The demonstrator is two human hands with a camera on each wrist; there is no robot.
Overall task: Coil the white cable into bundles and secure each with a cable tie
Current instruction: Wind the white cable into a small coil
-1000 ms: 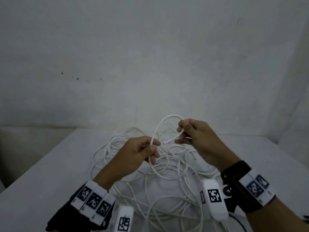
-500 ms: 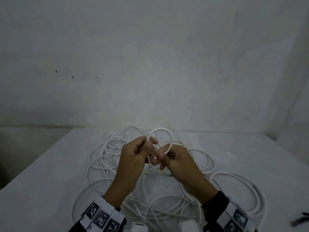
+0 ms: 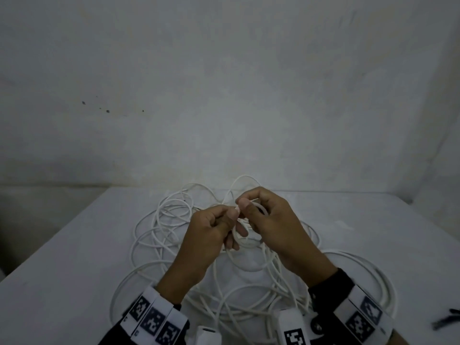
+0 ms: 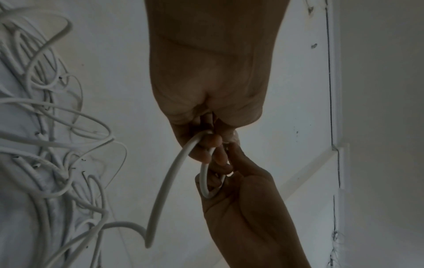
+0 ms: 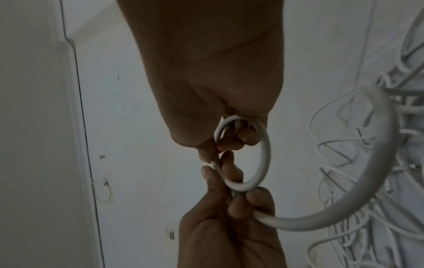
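The white cable [image 3: 249, 307] lies as a loose tangle of several loops on the white table [image 3: 74, 245]. Above the tangle, my left hand [image 3: 231, 220] and right hand [image 3: 249, 207] meet thumb to thumb. Together they hold a small tight loop [image 5: 263, 154] of the cable. In the right wrist view the right hand [image 5: 229, 143] grips the top of the loop, and the left hand [image 5: 231, 199] pinches its bottom. In the left wrist view the left hand [image 4: 206, 146] grips the cable [image 4: 169, 181], which runs down to the tangle. No cable tie is in either hand.
A plain grey-white wall [image 3: 224, 95] stands right behind the table. A dark thin object [image 3: 446, 322] lies at the table's right front edge; what it is I cannot tell. Bare table surface lies on the left and far right of the tangle.
A second ago my hands held a wide loop apart. They have come together, and the loop between them is now small and tight.
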